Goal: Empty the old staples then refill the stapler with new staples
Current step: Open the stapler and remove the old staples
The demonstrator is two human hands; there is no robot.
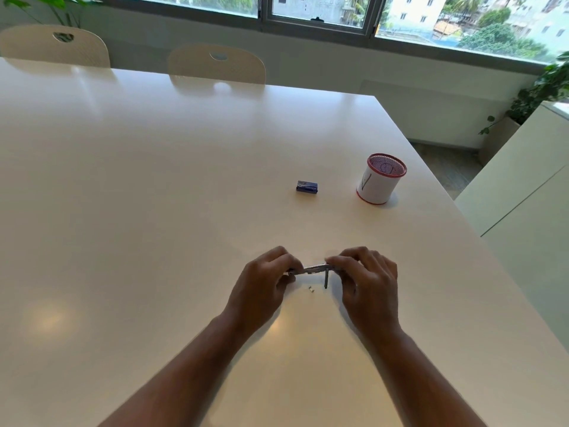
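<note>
Writing shows only on the white, red-rimmed mesh pen cup (pixel 380 180), where a dark hand-drawn mark like a slanted tick sits on its paper wrap; the print on the small blue staple box (pixel 306 186) is too blurred to read. One stapler (pixel 315 269), small and metallic, is held just above the near middle of the table (pixel 154 195), its thin dark part hanging down toward the surface. The left hand (pixel 261 283) grips its left end with curled fingers, and the right hand (pixel 368 278) pinches its right end from above. One tiny pale scrap (pixel 311 289) lies on the table just below the stapler; what it is cannot be told. The box and cup stand well apart from the hands, farther back to the right. The table is large, glossy and white. Two cream chairs (pixel 217 64) are tucked in at its far edge, under a wide window (pixel 320 10) facing buildings and trees, with leafy plants (pixel 542 87) at the right.
</note>
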